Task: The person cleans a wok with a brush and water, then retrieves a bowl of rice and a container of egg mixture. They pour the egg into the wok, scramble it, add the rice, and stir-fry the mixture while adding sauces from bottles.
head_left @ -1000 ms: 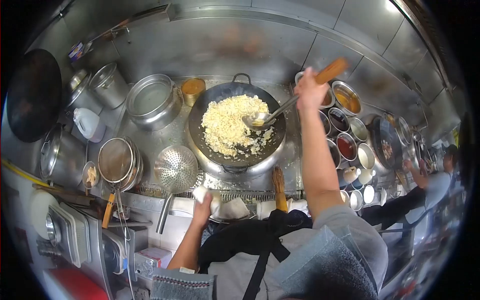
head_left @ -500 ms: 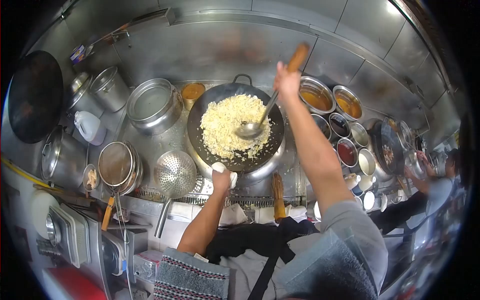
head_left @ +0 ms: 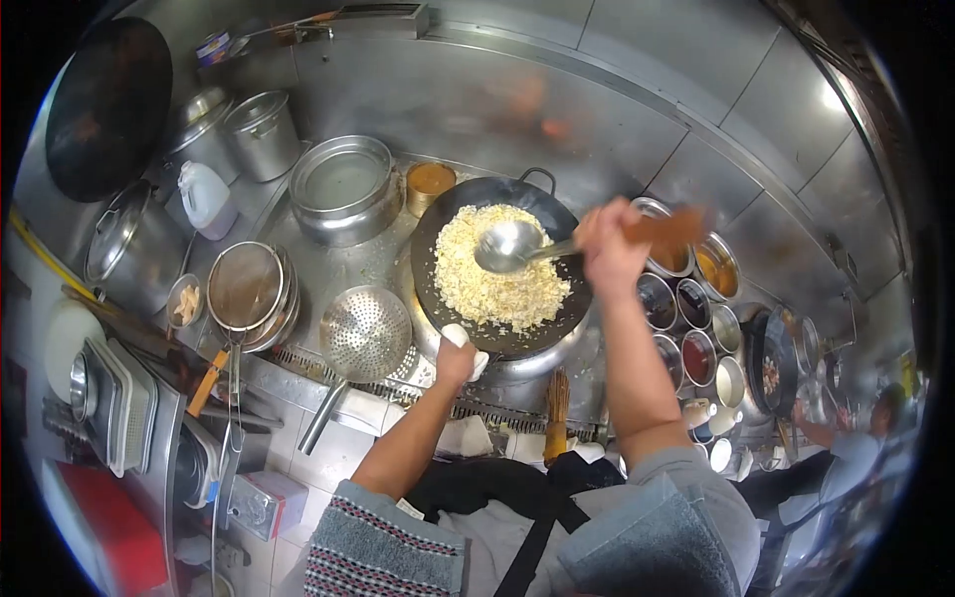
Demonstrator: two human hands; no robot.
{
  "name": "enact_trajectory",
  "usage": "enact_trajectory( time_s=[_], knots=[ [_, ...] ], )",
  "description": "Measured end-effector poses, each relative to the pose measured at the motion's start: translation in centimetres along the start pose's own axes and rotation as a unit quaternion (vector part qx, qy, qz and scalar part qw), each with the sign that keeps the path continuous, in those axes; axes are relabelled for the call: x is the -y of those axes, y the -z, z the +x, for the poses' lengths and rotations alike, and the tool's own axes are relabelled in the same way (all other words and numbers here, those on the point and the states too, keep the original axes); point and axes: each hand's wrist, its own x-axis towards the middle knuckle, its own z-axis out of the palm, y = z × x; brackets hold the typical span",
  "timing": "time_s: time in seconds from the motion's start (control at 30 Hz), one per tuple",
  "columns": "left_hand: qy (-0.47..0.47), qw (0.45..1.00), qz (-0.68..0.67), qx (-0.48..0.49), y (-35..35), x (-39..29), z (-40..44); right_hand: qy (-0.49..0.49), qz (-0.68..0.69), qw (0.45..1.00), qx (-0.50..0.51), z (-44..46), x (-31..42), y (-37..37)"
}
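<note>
A black wok [head_left: 557, 323] sits on the burner, holding a mound of pale yellow fried rice [head_left: 497, 289]. My left hand [head_left: 456, 360] is closed round a white folded cloth [head_left: 478, 364] at the wok's near rim; the part gripped beneath the cloth is hidden. My right hand [head_left: 609, 244] is wrapped round the handle of a steel ladle [head_left: 508, 246], whose wooden grip end juts out to the right, blurred. The ladle's bowl is over the rice, its rounded underside facing up; whether it touches the grains I cannot tell.
A perforated strainer [head_left: 365, 333] and a bamboo brush [head_left: 557, 413] lie near the front edge. Left stand a large pot [head_left: 343, 214], a tin [head_left: 431, 182] and mesh sieves [head_left: 246, 289]. Sauce containers [head_left: 699, 356] crowd the right, with another person [head_left: 856, 458] beyond.
The ladle has swung from upright to nearly level, its bowl turned over and its handle now pointing right. My right hand is lower. The whole view has shifted and tilted.
</note>
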Motion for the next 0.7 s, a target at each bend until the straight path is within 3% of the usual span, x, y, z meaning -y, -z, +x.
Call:
enact_trajectory(
  time_s=[0.07,0.13,0.2,0.27,0.33,0.37,0.4,0.47,0.53,0.6,0.63,0.67,0.7],
  knots=[
    [0.034,0.999,0.013,0.024,0.5,-0.1,0.0,-0.003,-0.287,0.958,0.01,-4.8,-8.1,0.9],
    [0.054,0.998,0.017,0.037,0.4,-1.4,1.0,-0.058,-0.325,0.939,0.098,-1.0,-9.0,-0.6],
    [0.104,0.988,0.097,0.056,0.9,-1.6,-0.3,-0.124,-0.334,0.932,0.073,2.2,-4.7,-5.4],
    [0.048,0.995,0.081,0.022,0.9,-2.2,-0.9,-0.035,-0.251,0.965,0.069,1.1,-1.7,-5.7],
    [0.084,0.994,0.06,0.047,1.2,-2.9,-1.1,-0.052,-0.072,0.992,0.085,-2.3,-2.8,-3.3],
    [0.099,0.991,0.082,0.043,1.0,-2.4,-0.9,-0.05,-0.106,0.991,0.059,-4.4,-6.6,-1.7],
    [0.099,0.991,0.08,0.043,0.8,-2.1,-1.1,-0.114,-0.139,0.983,0.034,-5.1,-8.4,-1.1],
    [0.062,0.995,0.065,0.036,0.7,-1.7,-0.7,-0.073,-0.412,0.899,0.132,-1.0,-5.7,-3.3],
    [0.059,0.995,0.07,0.03,0.5,-1.5,-0.4,-0.11,-0.437,0.888,0.094,-0.2,-1.6,-5.1],
    [0.079,0.991,-0.039,0.105,1.9,-3.3,-1.2,-0.078,-0.226,0.966,0.096,-2.2,1.3,-4.4],
    [0.138,0.976,-0.09,0.142,3.1,-5.7,-2.0,-0.037,-0.167,0.974,0.145,-3.5,0.5,-2.4],
    [0.172,0.966,-0.114,0.154,2.7,-3.0,-0.7,-0.05,-0.027,0.989,0.134,-5.2,-1.2,-2.3],
    [0.197,0.952,-0.152,0.177,3.0,-2.7,-0.6,-0.102,-0.06,0.991,0.054,-6.8,-4.1,-1.2]
  ],
)
